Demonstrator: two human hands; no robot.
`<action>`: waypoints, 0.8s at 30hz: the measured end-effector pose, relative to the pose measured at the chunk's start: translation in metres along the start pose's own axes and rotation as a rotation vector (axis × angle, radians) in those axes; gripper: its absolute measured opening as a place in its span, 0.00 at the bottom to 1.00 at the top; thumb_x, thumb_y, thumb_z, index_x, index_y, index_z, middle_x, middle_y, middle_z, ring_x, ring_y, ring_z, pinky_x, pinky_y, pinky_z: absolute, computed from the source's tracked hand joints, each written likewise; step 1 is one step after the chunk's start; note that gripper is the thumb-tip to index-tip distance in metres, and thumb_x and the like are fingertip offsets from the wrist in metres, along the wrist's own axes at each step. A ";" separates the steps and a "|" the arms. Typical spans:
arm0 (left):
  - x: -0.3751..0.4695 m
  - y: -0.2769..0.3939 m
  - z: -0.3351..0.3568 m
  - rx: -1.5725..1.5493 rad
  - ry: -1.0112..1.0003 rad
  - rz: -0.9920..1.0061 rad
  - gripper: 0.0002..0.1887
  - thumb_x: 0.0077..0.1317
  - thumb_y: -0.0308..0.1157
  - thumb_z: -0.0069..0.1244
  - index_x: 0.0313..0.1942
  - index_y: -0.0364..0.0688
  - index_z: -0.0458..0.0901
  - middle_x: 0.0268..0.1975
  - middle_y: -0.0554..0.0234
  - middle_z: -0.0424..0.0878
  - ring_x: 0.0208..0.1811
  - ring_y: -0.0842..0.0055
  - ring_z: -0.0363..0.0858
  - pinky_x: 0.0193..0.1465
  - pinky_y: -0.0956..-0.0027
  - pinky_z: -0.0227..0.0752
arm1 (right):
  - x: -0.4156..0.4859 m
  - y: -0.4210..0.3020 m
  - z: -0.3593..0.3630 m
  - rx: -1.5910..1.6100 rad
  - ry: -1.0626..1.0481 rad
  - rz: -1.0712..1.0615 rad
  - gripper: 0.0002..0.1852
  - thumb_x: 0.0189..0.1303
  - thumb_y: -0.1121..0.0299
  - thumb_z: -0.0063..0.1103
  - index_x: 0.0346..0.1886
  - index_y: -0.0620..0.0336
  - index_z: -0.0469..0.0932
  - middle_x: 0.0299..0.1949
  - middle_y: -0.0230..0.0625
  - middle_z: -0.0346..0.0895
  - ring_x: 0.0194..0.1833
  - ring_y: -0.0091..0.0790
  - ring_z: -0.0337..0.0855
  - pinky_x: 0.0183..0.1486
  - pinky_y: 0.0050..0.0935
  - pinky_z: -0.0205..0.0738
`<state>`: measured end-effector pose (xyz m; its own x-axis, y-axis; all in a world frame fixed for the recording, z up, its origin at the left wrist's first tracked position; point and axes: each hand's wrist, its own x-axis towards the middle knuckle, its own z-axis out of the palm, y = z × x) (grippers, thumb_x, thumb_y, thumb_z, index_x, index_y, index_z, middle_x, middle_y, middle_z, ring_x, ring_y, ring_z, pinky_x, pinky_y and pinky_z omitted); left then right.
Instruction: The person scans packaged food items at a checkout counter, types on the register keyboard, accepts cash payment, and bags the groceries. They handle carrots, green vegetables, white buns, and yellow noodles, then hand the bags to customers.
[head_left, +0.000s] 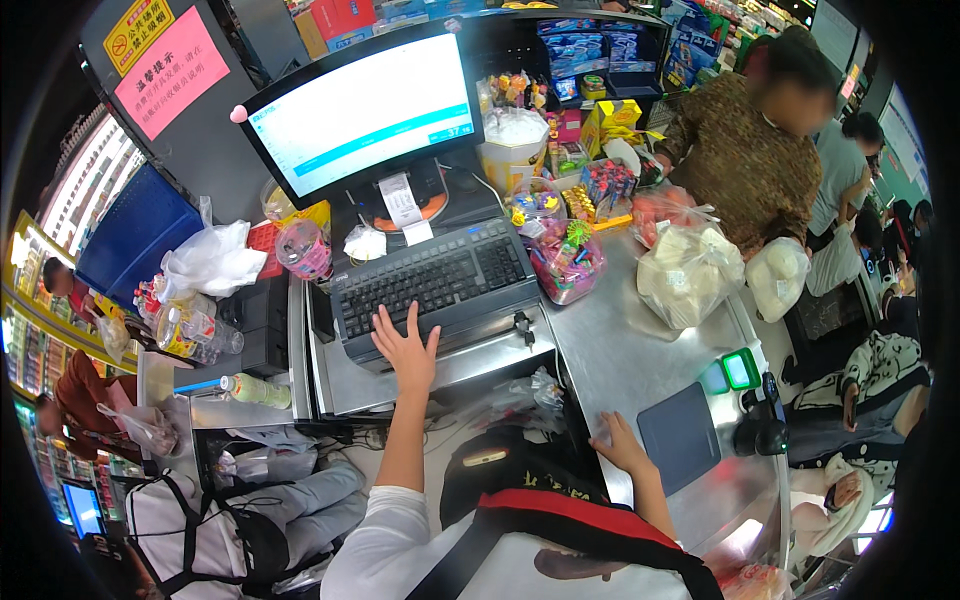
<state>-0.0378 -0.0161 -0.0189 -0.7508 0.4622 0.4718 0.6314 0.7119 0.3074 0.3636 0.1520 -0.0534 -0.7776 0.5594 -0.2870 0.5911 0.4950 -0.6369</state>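
My left hand (407, 347) rests with fingers spread on the front rows of a black computer keyboard (442, 277). Past the keyboard stands a lit checkout monitor (367, 112), with a strip of receipt paper (403, 202) below it. My right hand (624, 442) lies on the edge of the stainless steel counter (600, 360), holding nothing. Just right of it is a dark flat pad (679, 437) set in the counter. Beyond, clear plastic bags of pale produce (690, 274) and red produce (660, 214) sit on the metal.
Candy tubs (566, 259) border the keyboard's right. A customer in a brown top (750, 165) stands across the counter, a white bag (778, 277) by one hand. A handheld scanner (765, 427) stands near a small lit screen (741, 369). Plastic bottles (199, 330) occupy the left.
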 end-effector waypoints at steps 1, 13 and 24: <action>0.004 0.001 0.001 0.008 -0.018 -0.012 0.30 0.66 0.51 0.52 0.66 0.53 0.68 0.74 0.38 0.44 0.75 0.43 0.39 0.73 0.39 0.35 | 0.019 -0.013 -0.005 0.034 0.001 -0.051 0.35 0.59 0.57 0.64 0.66 0.62 0.63 0.67 0.64 0.59 0.71 0.63 0.55 0.71 0.46 0.54; 0.055 -0.063 -0.013 -0.180 0.319 -0.235 0.18 0.70 0.38 0.46 0.55 0.37 0.72 0.67 0.44 0.60 0.67 0.51 0.58 0.69 0.47 0.47 | 0.237 -0.196 -0.033 -0.203 0.524 -0.656 0.23 0.54 0.69 0.65 0.55 0.57 0.73 0.66 0.53 0.61 0.66 0.58 0.62 0.66 0.50 0.58; 0.043 -0.089 0.013 -0.326 0.415 -0.267 0.14 0.71 0.30 0.40 0.52 0.30 0.68 0.60 0.45 0.66 0.60 0.54 0.66 0.62 0.54 0.59 | 0.289 -0.227 -0.025 -0.222 0.583 -0.673 0.14 0.56 0.62 0.63 0.44 0.56 0.79 0.65 0.47 0.64 0.66 0.49 0.61 0.63 0.52 0.54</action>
<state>-0.1288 -0.0523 -0.0365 -0.7951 -0.0026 0.6065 0.5070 0.5461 0.6669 0.0104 0.2179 0.0265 -0.7772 0.3243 0.5393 0.1273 0.9203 -0.3700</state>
